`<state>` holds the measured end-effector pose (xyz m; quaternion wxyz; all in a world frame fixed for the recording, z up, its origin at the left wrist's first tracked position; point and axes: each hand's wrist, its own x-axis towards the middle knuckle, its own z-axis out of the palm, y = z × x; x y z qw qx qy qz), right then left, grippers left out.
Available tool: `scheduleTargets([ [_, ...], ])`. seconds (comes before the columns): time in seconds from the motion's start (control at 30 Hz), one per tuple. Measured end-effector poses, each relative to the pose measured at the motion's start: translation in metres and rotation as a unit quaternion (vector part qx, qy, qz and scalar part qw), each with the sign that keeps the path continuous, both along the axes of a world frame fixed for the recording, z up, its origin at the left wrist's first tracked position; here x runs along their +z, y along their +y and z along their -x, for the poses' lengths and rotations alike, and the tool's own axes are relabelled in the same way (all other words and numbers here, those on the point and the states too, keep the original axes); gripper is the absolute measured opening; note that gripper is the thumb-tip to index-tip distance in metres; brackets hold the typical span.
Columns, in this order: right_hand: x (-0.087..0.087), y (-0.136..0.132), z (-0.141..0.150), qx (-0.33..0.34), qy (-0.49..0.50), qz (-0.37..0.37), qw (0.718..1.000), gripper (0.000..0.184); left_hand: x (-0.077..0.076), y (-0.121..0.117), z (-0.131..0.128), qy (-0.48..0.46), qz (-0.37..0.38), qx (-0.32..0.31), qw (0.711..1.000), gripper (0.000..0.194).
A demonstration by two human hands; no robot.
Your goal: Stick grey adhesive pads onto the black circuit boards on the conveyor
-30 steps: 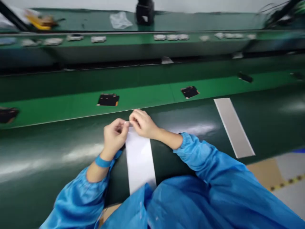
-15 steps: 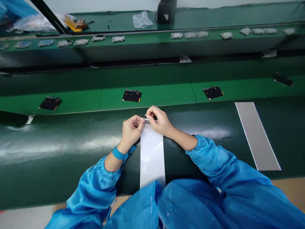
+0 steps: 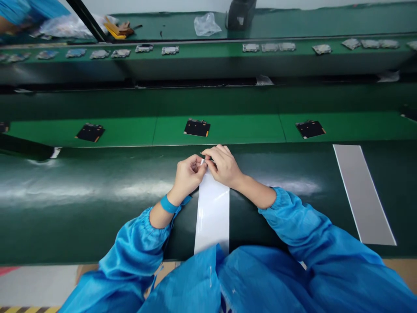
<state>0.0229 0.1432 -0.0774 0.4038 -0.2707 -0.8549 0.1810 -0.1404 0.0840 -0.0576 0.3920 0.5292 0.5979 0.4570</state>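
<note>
A long, glossy white sheet (image 3: 213,213) runs from the edge of my blue smock up to my hands, flat on the dark green work surface. My left hand (image 3: 189,176) is closed at its far end, pinching a small white edge between thumb and forefinger. Close against it, my right hand (image 3: 225,167) is also closed, its thumb and fingertips pressed together over the same end. What sits between the right fingertips is too small and covered to make out. A blue band (image 3: 169,204) circles my left wrist.
A grey strip with white edges (image 3: 365,195) lies to the right. Beyond my hands, black circuit boards (image 3: 197,128) are spaced along a bright green belt. Several small pale parts (image 3: 170,50) line a raised ledge behind. At the far left, a person's blue sleeve (image 3: 48,8) shows.
The view has swung left, so the surroundings appear further right. My hands stay at the white sheet's far end; the right fingertips have shifted closer to the left ones, covering the grey strip seen there earlier.
</note>
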Motion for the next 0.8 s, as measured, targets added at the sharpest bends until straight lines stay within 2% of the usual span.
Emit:
scheduleTargets([
  [0.17, 0.003, -0.002, 0.001, -0.005, 0.078, -0.022, 0.997, 0.022, 0.000, 0.000, -0.001, 0.010, -0.004, 0.008, 1.000, 0.023],
  [0.37, 0.006, 0.001, -0.003, -0.059, 0.142, 0.090, 0.984, 0.033, 0.010, -0.006, 0.001, 0.058, -0.052, 0.010, 0.997, 0.020],
  [0.47, 0.010, 0.006, -0.009, -0.075, 0.177, 0.155, 0.969, 0.034, 0.017, -0.016, 0.019, 0.111, -0.104, -0.003, 0.988, 0.014],
  [0.57, 0.019, 0.019, -0.008, -0.081, 0.185, 0.198, 0.959, 0.036, 0.017, -0.026, 0.050, 0.180, -0.159, -0.037, 0.970, 0.009],
  [0.67, 0.033, 0.041, 0.014, -0.039, 0.158, 0.245, 0.956, 0.042, 0.013, -0.033, 0.074, 0.228, -0.198, -0.044, 0.952, 0.012],
  [0.73, 0.043, 0.059, 0.043, 0.017, 0.139, 0.290, 0.947, 0.046, 0.011, -0.037, 0.080, 0.264, -0.224, -0.062, 0.936, 0.015],
  [0.8, 0.051, 0.076, 0.084, 0.071, 0.121, 0.329, 0.934, 0.049, 0.010, -0.041, 0.080, 0.305, -0.252, -0.098, 0.913, 0.016],
])
